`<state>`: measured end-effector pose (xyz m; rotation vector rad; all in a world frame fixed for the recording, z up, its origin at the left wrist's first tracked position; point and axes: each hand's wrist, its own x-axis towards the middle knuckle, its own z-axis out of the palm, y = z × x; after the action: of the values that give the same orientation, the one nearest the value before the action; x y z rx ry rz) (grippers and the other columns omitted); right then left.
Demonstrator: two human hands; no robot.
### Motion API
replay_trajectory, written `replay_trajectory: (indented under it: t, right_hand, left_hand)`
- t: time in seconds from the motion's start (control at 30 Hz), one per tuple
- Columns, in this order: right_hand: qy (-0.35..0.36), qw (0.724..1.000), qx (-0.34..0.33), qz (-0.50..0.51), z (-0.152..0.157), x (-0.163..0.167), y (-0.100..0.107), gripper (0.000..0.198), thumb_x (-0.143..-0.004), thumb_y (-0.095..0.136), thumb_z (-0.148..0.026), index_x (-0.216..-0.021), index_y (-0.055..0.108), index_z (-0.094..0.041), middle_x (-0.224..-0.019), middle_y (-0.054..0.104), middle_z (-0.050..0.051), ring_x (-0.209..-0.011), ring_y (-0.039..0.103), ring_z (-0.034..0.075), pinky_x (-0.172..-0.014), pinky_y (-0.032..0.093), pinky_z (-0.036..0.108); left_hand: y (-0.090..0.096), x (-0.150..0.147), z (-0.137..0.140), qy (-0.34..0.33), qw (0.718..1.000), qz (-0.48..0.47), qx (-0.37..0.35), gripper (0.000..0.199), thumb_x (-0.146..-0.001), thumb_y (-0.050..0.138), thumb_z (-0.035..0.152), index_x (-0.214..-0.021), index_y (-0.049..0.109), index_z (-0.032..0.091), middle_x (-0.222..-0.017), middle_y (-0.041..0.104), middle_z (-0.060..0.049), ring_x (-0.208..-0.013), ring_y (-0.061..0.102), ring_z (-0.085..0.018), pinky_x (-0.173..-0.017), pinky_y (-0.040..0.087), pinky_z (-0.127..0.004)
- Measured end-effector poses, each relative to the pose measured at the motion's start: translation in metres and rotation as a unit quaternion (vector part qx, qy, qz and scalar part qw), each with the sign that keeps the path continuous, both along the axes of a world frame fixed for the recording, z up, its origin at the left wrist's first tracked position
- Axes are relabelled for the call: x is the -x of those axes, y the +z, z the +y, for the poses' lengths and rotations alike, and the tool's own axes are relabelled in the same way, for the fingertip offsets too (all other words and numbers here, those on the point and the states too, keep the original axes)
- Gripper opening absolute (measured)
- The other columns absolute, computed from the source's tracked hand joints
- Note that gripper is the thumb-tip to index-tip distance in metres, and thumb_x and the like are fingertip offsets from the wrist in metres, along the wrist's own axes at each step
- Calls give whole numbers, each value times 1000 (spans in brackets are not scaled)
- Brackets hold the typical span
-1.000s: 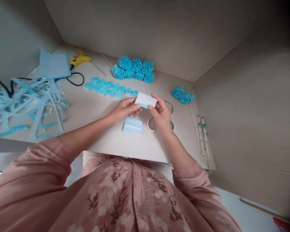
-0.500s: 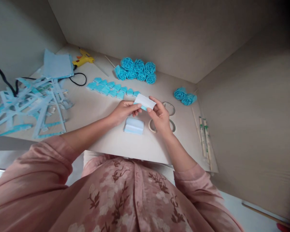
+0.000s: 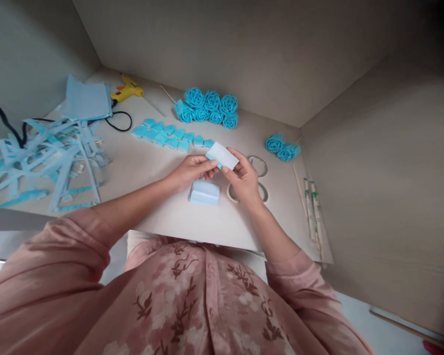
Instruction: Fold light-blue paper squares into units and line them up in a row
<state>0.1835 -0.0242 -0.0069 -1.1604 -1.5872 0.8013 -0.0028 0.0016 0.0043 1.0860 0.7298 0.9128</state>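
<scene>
Between both hands is a small rectangular piece of fabric-like sheet (image 3: pixel 224 154), pale on its upper face with a bright blue folded edge toward me. My left hand (image 3: pixel 193 171) pinches its left lower corner between thumb and fingers. My right hand (image 3: pixel 244 180) grips the right side, thumb at the near edge and fingers behind. Below them on the table lies a small stack of similar pale blue pieces (image 3: pixel 204 193). Two rolls of tape sit by the right hand: one tape roll (image 3: pixel 265 193) partly hidden under it, another tape roll (image 3: pixel 258 166) just beyond.
Folded blue petals (image 3: pixel 164 134) lie in rows behind the hands. Blue flowers (image 3: pixel 211 101) stand at the back, with more flowers (image 3: pixel 282 147) at right. Sticks (image 3: pixel 313 212) lie along the right edge. A yellow glue gun (image 3: pixel 129 90), larger sheets (image 3: pixel 88 100) and scrap strips (image 3: pixel 48 158) occupy the left.
The held piece has turned slightly, its right end dipping toward me. Less of its blue folded edge shows beside the right thumb. Both hands keep their grip.
</scene>
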Motion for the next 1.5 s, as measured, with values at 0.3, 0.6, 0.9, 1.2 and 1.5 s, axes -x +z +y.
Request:
replay_trajectory:
  t: [0.3,0.6,0.9,1.2,1.5]
  right_hand:
    - [-27,996,-46,-77,-4,-2,9,51,-92,63,-45,-139,56,-27,-109,73,6,-94,69,21,-91,58,41]
    - [10,937,-234,-260,2,-21,26,52,-92,58,-25,-143,51,-32,-145,58,8,-137,50,32,-115,40,57]
    - [48,916,-276,-286,3,-13,17,8,-94,64,-30,-89,71,-29,-126,67,4,-127,55,29,-107,46,52]
    - [33,956,-208,-205,2,-10,13,7,-92,68,-30,-88,74,-30,-129,65,3,-127,54,28,-108,44,51]
    - [-7,986,-121,-111,-1,-5,14,6,-90,69,-30,-88,73,-26,-128,66,7,-122,61,24,-106,47,47]
  left_hand:
    - [-2,2,2,-6,998,-41,44,37,-69,86,46,-70,69,12,-68,66,-4,-61,57,-11,-63,42,-29]
    - [8,4,6,3,991,-67,119,26,-72,82,29,-66,64,12,-62,63,-3,-54,55,-10,-56,41,-26]
    - [10,2,1,29,997,16,65,21,-73,76,23,-59,65,11,-55,62,-2,-50,54,-9,-56,40,-24]
    - [4,1,1,53,997,59,-21,31,-72,75,41,-62,67,13,-62,69,-2,-56,58,-10,-61,45,-25]
    - [0,2,1,47,994,89,-41,31,-73,75,42,-63,69,13,-65,71,-4,-58,56,-10,-61,43,-25]
